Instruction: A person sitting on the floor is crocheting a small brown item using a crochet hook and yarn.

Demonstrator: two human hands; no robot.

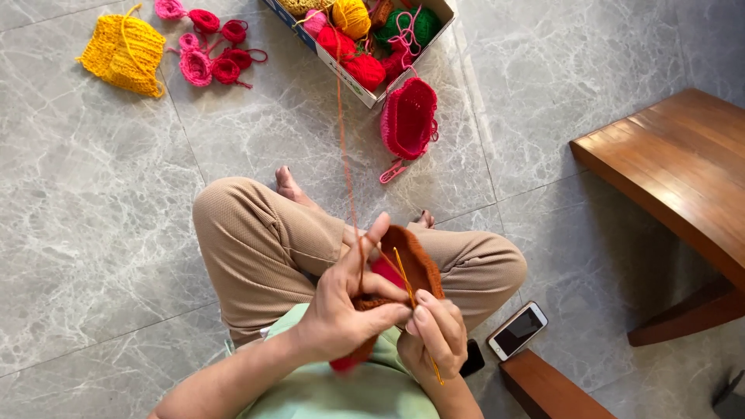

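Observation:
I sit cross-legged on a grey marble floor. My left hand (345, 306) grips a small brown crocheted piece (415, 260) with a red inside, and an orange yarn strand (345, 163) runs over its raised forefinger. My right hand (434, 334) pinches a thin yellow crochet hook (405, 279) whose tip pokes into the brown piece. The strand leads up to a cardboard box (358, 87) filled with several yarn balls in red, yellow, green and pink.
A pink-and-red crocheted pouch (409, 118) lies by the box. A yellow knitted piece (124, 56) and several small pink and red crocheted flowers (211, 53) lie at top left. A wooden bench (675, 167) stands at right. A white phone (518, 330) lies beside my knee.

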